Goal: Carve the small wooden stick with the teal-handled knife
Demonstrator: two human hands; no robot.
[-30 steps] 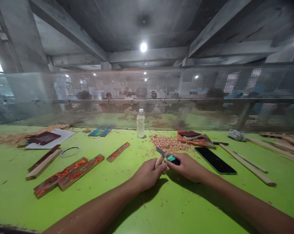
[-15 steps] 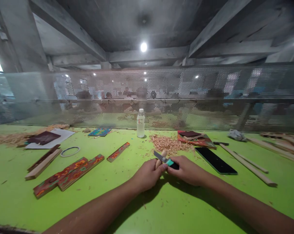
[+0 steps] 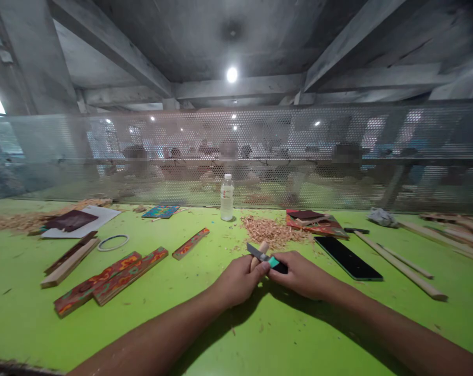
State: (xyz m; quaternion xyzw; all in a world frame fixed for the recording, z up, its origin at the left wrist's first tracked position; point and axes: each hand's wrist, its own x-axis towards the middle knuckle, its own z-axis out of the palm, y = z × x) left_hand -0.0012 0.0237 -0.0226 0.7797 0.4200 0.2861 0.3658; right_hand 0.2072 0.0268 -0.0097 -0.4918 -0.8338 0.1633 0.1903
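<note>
Presently, the left hand is curled closed around a short wooden piece, thumb uppermost; the right hand is closed on the handle of a knife. The hands sit close together. Take them as the dial's centre, with twelve at the mesh screen. The left forearm enters from eight o'clock, the right forearm from four. The blade points to ten o'clock and crosses over the wooden piece, whose free end leans toward one.

The lower end of the wooden piece is hidden in the left fist, and most right-hand fingers are out of sight. From here I cannot tell whether the cutting edge bites. Both forearms are cut off at the view's edge. People beyond the mesh are indistinct.

The green table carries shavings at one o'clock, a bottle at eleven, painted boards at nine and a phone at three. A lit lamp hangs at twelve beneath grey beams.
</note>
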